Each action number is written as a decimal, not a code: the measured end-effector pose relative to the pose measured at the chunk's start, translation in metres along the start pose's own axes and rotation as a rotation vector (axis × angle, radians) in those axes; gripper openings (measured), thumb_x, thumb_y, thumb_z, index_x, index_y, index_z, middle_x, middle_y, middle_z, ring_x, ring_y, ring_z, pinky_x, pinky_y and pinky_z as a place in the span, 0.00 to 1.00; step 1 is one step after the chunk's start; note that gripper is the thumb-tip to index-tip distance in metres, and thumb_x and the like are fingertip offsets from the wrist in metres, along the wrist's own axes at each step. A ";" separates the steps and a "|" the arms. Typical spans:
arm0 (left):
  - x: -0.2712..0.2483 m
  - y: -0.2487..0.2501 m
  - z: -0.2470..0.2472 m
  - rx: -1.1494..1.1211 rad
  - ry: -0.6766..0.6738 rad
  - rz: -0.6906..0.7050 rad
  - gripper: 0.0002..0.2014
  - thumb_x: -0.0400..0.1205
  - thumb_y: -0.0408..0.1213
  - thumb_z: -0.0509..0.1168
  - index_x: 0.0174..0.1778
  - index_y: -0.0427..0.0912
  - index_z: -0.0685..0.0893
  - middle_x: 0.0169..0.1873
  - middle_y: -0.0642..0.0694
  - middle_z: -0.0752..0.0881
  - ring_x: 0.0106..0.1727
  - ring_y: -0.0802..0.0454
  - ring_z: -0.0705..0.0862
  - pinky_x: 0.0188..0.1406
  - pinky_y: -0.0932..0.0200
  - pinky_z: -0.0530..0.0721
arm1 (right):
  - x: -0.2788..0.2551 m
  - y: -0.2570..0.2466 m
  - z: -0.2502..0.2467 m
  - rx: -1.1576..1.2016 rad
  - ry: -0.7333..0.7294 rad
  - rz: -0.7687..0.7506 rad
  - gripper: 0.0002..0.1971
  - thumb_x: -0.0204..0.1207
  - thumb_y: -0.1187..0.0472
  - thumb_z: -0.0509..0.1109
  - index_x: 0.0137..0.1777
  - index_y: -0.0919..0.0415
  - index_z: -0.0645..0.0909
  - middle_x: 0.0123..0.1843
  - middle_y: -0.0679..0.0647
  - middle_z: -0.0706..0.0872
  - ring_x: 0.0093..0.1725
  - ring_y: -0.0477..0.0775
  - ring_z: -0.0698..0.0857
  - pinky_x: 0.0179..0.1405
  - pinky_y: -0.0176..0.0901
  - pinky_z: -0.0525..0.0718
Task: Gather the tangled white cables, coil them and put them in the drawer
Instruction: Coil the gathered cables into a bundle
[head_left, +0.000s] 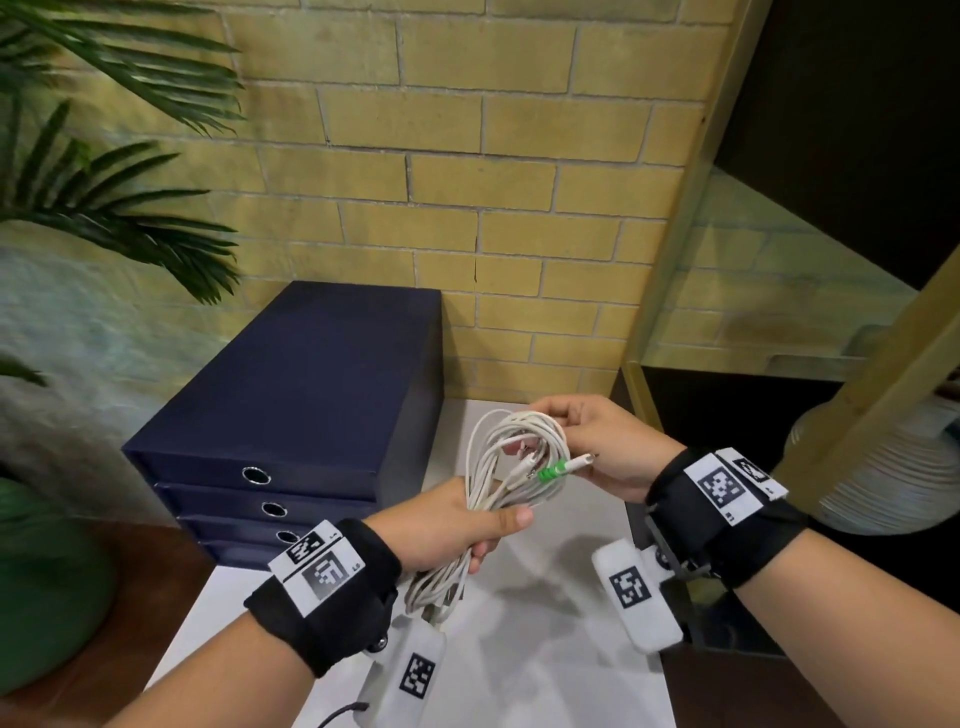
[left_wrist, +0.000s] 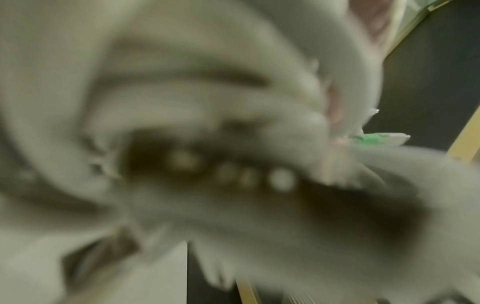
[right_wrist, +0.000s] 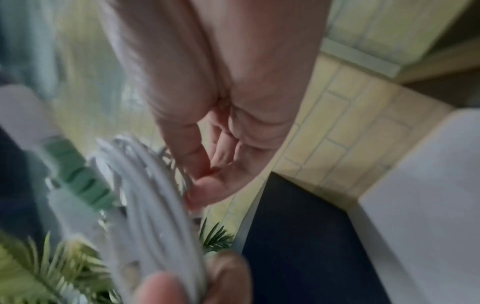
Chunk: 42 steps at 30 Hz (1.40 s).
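Note:
A bundle of white cables (head_left: 498, 467) hangs in loops above the white table top (head_left: 561, 649). My left hand (head_left: 467, 525) grips the bundle around its middle, thumb across the strands, with the lower loops trailing below the fist. My right hand (head_left: 582, 431) pinches the top of the loops, beside a plug with a green collar (head_left: 553, 472). In the right wrist view the cables (right_wrist: 155, 216) and the green collar (right_wrist: 78, 174) are blurred close to the fingertips (right_wrist: 200, 189). The left wrist view is filled by blurred cable strands (left_wrist: 233, 102). The dark blue drawer unit (head_left: 311, 395) stands at the left with its drawers closed.
A palm plant (head_left: 104, 156) reaches in from the upper left over a green pot (head_left: 47, 582). A yellow brick wall (head_left: 493, 182) stands behind. A wooden shelf frame (head_left: 883, 364) and a ribbed white vase (head_left: 883, 467) are at the right.

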<state>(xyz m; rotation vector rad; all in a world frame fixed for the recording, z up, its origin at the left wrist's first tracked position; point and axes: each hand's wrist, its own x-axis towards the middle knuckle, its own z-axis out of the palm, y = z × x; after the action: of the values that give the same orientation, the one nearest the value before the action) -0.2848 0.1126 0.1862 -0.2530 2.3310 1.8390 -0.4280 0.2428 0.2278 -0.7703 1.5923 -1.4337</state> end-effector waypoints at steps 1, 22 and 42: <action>0.000 -0.002 0.001 -0.002 0.019 0.000 0.20 0.83 0.44 0.66 0.26 0.44 0.73 0.16 0.52 0.74 0.18 0.56 0.73 0.27 0.63 0.74 | 0.000 0.003 0.003 0.055 0.004 0.023 0.13 0.76 0.71 0.67 0.60 0.74 0.78 0.49 0.65 0.84 0.41 0.54 0.84 0.41 0.38 0.85; 0.000 0.019 0.019 -0.084 0.169 -0.020 0.23 0.82 0.39 0.67 0.17 0.49 0.80 0.16 0.49 0.73 0.18 0.56 0.72 0.25 0.66 0.75 | -0.012 0.008 0.042 -0.036 0.282 -0.142 0.23 0.65 0.34 0.64 0.43 0.53 0.85 0.42 0.50 0.92 0.47 0.47 0.89 0.53 0.45 0.83; -0.001 0.012 0.025 -0.359 0.035 -0.102 0.16 0.86 0.42 0.59 0.32 0.40 0.75 0.15 0.51 0.69 0.16 0.56 0.68 0.20 0.64 0.73 | 0.000 0.004 0.051 0.254 -0.059 -0.109 0.22 0.58 0.59 0.84 0.49 0.59 0.77 0.40 0.57 0.84 0.39 0.56 0.87 0.42 0.49 0.87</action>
<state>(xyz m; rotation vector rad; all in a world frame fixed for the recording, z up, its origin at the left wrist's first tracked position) -0.2857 0.1395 0.1919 -0.4418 1.9525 2.2042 -0.3828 0.2193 0.2239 -0.7502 1.3089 -1.6382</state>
